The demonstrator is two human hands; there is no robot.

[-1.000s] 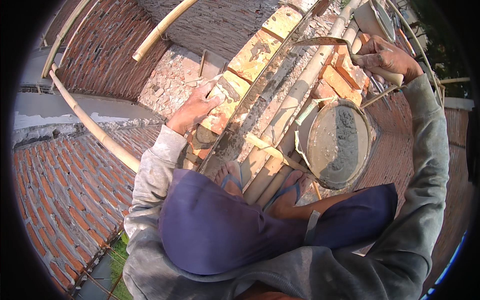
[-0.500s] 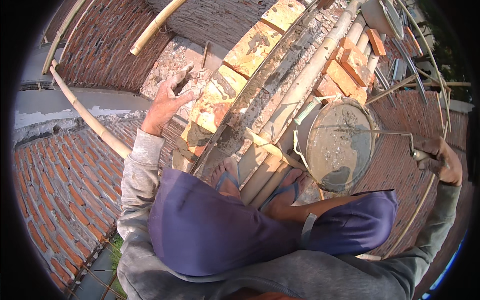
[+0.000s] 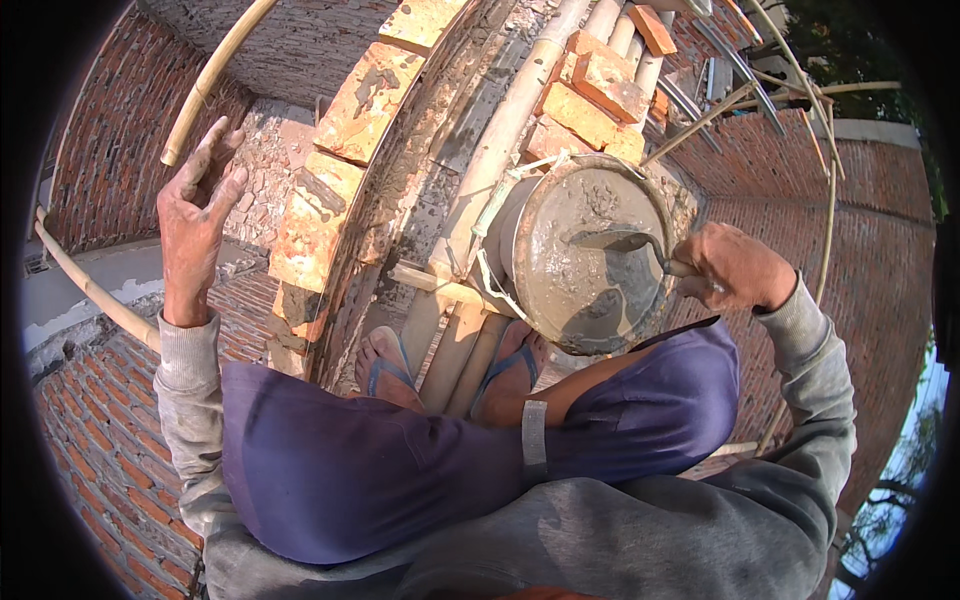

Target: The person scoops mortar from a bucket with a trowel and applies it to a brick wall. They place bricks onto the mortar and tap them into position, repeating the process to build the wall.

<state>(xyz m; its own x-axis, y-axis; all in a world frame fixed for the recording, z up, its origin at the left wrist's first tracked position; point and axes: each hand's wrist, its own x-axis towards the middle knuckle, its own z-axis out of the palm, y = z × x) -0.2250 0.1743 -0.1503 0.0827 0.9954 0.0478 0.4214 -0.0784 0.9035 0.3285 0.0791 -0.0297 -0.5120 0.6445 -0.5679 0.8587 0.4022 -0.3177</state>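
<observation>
My right hand point(image 3: 735, 268) grips the handle of a trowel point(image 3: 618, 241), whose blade lies at the surface of wet grey mortar point(image 3: 590, 200) in a round bucket point(image 3: 505, 240). The bucket stands to the right of my feet, its mouth tipped toward me. Raised at the left, my left hand point(image 3: 203, 215) holds nothing, its fingers apart and dusty with mortar. Nearest to it is a row of bricks point(image 3: 305, 240) on top of a wall, with patches of mortar on their faces.
My feet in sandals rest on bamboo poles point(image 3: 500, 160) beside the wall. Loose bricks point(image 3: 590, 110) are stacked beyond the bucket. A bamboo pole point(image 3: 210, 85) slants near my left hand. Brick walls point(image 3: 100, 430) drop away on both sides.
My right hand has come inward, bringing the trowel blade into the mortar. My left hand stays raised and open, its fingers now pointing more upward. The view has shifted to the right.
</observation>
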